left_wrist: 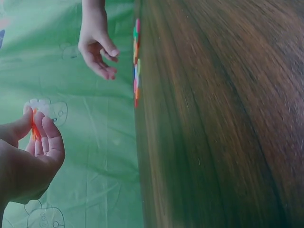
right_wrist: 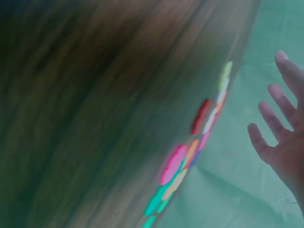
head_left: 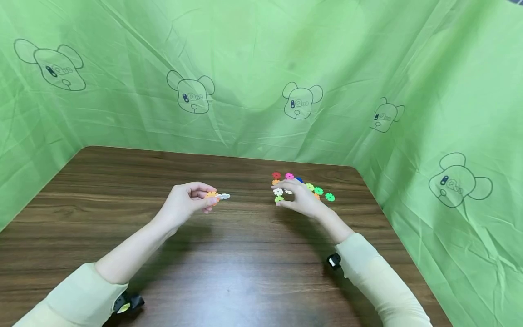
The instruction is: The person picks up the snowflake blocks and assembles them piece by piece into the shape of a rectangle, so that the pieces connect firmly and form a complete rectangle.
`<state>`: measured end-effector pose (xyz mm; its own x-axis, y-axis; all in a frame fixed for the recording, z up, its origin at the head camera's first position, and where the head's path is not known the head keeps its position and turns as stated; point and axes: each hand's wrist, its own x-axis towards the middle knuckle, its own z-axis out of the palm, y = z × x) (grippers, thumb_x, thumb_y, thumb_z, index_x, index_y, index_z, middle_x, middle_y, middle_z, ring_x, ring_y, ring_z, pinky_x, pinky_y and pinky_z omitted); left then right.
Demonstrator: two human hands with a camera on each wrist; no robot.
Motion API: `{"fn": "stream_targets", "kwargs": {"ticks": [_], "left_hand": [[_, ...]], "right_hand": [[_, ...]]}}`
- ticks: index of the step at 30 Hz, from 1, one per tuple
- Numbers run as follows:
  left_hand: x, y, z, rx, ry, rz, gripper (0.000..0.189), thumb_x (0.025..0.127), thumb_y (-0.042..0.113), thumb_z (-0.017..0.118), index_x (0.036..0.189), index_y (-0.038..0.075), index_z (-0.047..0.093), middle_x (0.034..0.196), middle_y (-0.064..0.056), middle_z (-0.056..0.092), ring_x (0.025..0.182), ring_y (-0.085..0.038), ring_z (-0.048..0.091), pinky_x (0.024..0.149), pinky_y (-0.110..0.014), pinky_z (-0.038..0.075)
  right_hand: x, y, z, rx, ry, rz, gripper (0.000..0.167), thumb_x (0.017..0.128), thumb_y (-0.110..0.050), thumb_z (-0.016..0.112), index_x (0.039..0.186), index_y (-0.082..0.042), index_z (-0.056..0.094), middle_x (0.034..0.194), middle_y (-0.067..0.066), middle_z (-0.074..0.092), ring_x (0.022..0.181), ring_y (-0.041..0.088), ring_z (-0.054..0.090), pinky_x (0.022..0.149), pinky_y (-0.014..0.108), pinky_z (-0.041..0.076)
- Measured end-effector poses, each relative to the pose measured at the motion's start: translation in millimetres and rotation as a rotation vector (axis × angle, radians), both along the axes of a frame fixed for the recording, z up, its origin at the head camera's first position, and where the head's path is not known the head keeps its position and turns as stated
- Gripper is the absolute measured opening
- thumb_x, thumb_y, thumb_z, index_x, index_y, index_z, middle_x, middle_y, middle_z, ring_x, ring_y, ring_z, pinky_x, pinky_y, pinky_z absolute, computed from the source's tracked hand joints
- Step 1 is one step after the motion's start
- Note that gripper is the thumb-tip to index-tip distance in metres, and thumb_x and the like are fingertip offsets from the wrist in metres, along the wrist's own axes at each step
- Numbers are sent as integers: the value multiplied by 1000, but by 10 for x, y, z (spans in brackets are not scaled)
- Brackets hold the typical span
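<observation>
My left hand (head_left: 181,202) pinches an orange snowflake disc (head_left: 211,195) between thumb and fingers, raised over the table. A white snowflake disc (head_left: 224,196) sticks out from its right side, set at an angle to it. My right hand (head_left: 301,198) hovers over the loose discs, fingers spread and slightly bent, holding nothing. By its fingertips lie a white disc (head_left: 278,192) and a yellow-green disc (head_left: 279,199). Just beyond the fingers are a red disc (head_left: 276,175) and a pink disc (head_left: 289,175). The right hand partly hides a blue disc (head_left: 299,180) and others.
More flat discs lie to the right of the right hand, among them a green disc (head_left: 329,197). The brown wooden table (head_left: 237,254) carries everything. Green cloth (head_left: 245,59) with printed bear heads encloses the back and sides. Dark wrist cameras hang below both sleeves.
</observation>
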<state>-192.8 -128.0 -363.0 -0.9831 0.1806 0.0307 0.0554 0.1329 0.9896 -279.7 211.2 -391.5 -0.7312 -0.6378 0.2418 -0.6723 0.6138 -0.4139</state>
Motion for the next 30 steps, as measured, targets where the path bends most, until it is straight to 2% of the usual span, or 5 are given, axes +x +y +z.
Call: {"fn": "stream_targets", "kwargs": {"ticks": [9,15,21,25,30], "left_hand": [[-23,-44,-29,-31,11,1,35,81,25,75,102,0,64,89,-14,69,73,-13,67,76,-38,56],[-42,-55,-56,-24,28,11,37,81,26,75,105,0,62,91,-9,70,75,-16,69,79,-40,55],[-47,-50,-42,-35,49,-37,37,83,25,73,108,1,61,94,-14,70,75,-17,68,79,-40,55],[-43,-42,-20,-16,64,-49,34,84,21,72,108,0,61,95,-20,70,76,-21,69,77,-38,55],[-46,-48,-25,45,73,-93,33,85,16,71,111,-1,60,96,-20,70,84,-27,70,76,-36,56]], "right_hand": [[-341,145,-221,108,-102,12,41,81,-19,76,118,-7,65,120,7,64,117,26,52,100,44,41],[-432,156,-270,196,-142,42,38,80,-22,76,114,-8,68,113,8,63,108,25,56,92,41,47],[-489,158,-291,212,-138,58,34,80,-21,76,112,-11,70,110,4,66,114,26,52,96,42,44],[-499,150,-295,194,-159,38,29,78,-21,77,106,-13,71,104,1,64,101,21,57,88,38,48],[-484,123,-260,141,-193,5,23,75,-15,80,92,-9,65,87,1,64,84,17,60,76,33,52]]}}
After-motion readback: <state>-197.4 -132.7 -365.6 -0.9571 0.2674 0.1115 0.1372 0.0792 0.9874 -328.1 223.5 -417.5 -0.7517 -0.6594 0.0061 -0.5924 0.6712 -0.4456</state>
